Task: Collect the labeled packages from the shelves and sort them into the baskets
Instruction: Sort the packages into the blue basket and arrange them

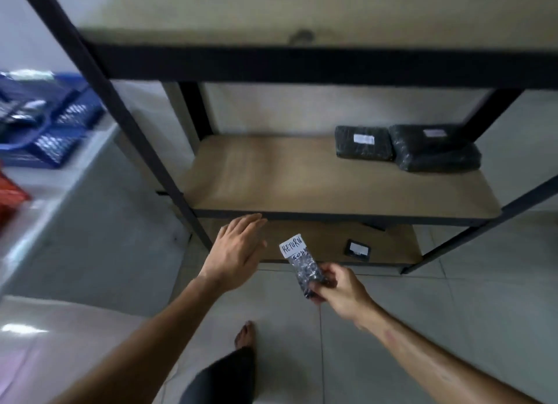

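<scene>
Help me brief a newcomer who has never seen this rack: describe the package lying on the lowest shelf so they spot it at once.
Find the black-framed rack with wooden boards and go down to its lowest shelf, near the floor. The small black package lies there alone, flat, a white label on top. It is far smaller than the two bulky black packages on the shelf above.

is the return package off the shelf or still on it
Off: the right hand grips the small black bubble-wrapped package with the white RETURN label, in front of the shelf.
</scene>
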### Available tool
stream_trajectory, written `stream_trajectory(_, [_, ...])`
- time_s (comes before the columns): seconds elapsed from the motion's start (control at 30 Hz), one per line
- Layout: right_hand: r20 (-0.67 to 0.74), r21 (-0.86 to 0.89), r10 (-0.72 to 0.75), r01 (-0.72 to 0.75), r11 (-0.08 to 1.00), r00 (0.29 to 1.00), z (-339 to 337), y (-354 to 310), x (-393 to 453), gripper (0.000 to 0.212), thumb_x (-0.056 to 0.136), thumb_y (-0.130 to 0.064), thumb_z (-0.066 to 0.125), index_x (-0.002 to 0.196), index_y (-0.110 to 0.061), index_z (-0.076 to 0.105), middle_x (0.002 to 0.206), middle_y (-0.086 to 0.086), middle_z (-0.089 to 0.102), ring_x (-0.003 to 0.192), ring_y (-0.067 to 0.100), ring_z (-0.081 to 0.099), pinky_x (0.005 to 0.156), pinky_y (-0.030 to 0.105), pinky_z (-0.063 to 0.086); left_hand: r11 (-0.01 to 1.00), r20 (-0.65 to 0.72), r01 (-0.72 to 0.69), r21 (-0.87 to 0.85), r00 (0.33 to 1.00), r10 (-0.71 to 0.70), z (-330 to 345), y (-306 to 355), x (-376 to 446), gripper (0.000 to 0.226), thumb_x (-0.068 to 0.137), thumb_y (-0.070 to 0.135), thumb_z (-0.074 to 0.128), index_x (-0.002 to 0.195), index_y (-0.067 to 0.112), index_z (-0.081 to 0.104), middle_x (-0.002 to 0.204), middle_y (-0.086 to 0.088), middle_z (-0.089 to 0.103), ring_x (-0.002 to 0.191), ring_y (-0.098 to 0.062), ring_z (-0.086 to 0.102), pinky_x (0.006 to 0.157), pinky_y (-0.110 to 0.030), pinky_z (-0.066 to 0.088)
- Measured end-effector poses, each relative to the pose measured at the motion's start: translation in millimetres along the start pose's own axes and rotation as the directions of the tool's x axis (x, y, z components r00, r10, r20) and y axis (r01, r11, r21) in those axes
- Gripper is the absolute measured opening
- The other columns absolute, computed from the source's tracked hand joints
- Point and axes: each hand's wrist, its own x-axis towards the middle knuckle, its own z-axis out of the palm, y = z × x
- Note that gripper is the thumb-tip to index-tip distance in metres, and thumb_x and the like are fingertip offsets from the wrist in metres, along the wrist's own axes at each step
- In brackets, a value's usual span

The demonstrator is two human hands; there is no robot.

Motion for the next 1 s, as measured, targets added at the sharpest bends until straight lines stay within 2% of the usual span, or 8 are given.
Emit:
stream_trajectory(0.13, [0.059,0.011,-0.063,0.063,0.998,0.996,25,-79,-53,0.021,0.09,0.0,0.07,0.109,0.001,0.062,0.1,0.02,0.074,0.085,0.034,0.073,0.073,0.038,0.062,0.998,-0.005,0.063,-0.005,0.998,-0.063,-80,20,-44,0.055,0.101,0.046,0.043,0.15,0.021,0.048,0.156,0.002,0.046,0.145,-0.02,0.039,0.114,-0.042,0.039])
stream_trajectory(0.33, [0.079,0.03,-0.176,0.174,0.984,0.981,100,-167,-81,0.019,0.09,0.004,0.068,0.107,0.003,0.059,0.099,0.024,0.073,0.076,0.026,0.071,0.066,0.036,0.061,0.991,-0.122,0.126,-0.047,0.984,-0.131,-190,18,-86,0.057,0.099,0.047,0.044,0.148,0.019,0.049,0.155,0.003,0.046,0.144,-0.017,0.039,0.114,-0.034,0.036])
stream_trajectory(0.43, [0.076,0.067,-0.209,0.204,0.977,0.975,150,-205,-87,0.021,0.089,0.006,0.068,0.107,0.002,0.058,0.102,0.025,0.071,0.079,0.023,0.069,0.067,0.037,0.062,0.987,-0.179,0.15,-0.054,0.971,-0.158,-242,-5,-110,0.055,0.1,0.046,0.046,0.148,0.019,0.048,0.155,0.004,0.046,0.144,-0.016,0.039,0.115,-0.03,0.032])
stream_trajectory(0.6, [0.088,0.082,-0.246,0.239,0.967,0.965,247,-262,-96,0.022,0.09,0.005,0.068,0.109,0.006,0.058,0.101,0.02,0.073,0.077,0.02,0.07,0.063,0.031,0.061,0.985,-0.238,0.166,-0.039,0.956,-0.171,-330,-77,-155,0.053,0.101,0.045,0.051,0.149,0.022,0.046,0.154,0.004,0.047,0.143,-0.015,0.041,0.117,-0.037,0.037])
stream_trajectory(0.73, [0.061,0.094,-0.274,0.268,0.959,0.96,334,-295,-95,0.021,0.089,0.007,0.068,0.109,0.005,0.06,0.095,0.015,0.075,0.075,0.021,0.071,0.063,0.032,0.061,0.978,-0.217,0.203,-0.043,0.954,-0.208,-397,-141,-188,0.056,0.103,0.051,0.044,0.151,0.021,0.044,0.155,0.004,0.046,0.145,-0.015,0.039,0.118,-0.04,0.036])
stream_trajectory(0.87, [0.073,0.087,-0.303,0.297,0.951,0.95,445,-329,-91,0.016,0.09,0.006,0.067,0.105,0.003,0.061,0.091,0.01,0.076,0.076,0.02,0.07,0.062,0.031,0.06,0.982,-0.217,0.186,-0.034,0.958,-0.189,-468,-220,-224,0.055,0.102,0.046,0.048,0.15,0.019,0.047,0.154,0.003,0.047,0.144,-0.015,0.041,0.116,-0.042,0.038])
stream_trajectory(1.0, [0.059,0.108,-0.321,0.313,0.944,0.945,537,-362,-86,0.024,0.089,0.005,0.07,0.11,-0.002,0.063,0.099,0.018,0.075,0.081,0.027,0.073,0.071,0.04,0.062,0.98,-0.223,0.197,-0.006,0.956,-0.193,-527,-289,-255,0.055,0.102,0.05,0.048,0.149,0.02,0.047,0.153,0.004,0.048,0.143,-0.014,0.042,0.114,-0.044,0.04])
